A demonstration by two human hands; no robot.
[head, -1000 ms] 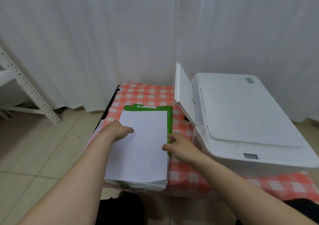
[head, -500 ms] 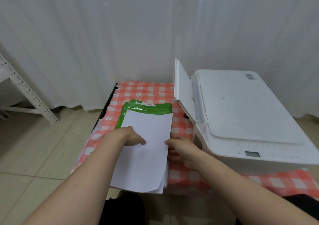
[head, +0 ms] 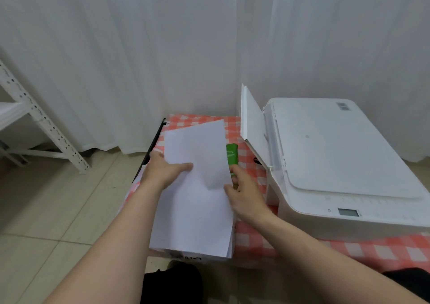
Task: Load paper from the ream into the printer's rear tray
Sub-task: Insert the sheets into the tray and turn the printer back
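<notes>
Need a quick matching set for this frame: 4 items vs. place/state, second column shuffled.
Items:
1. sheets of paper
2. rear tray
3. ream wrapper
4. printer

States:
A. green, mostly hidden behind the paper
B. lid closed, sits on the checked cloth
C. flipped up, no paper in it
D. lifted, held by left hand and right hand

Pairs: 1-D, 2-C, 3-A, 4-B

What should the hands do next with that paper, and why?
Probably lift the sheets clear of the ream and swing them right toward the open rear tray. Both the left hand and right hand grip them, and the tray looks empty.
</notes>
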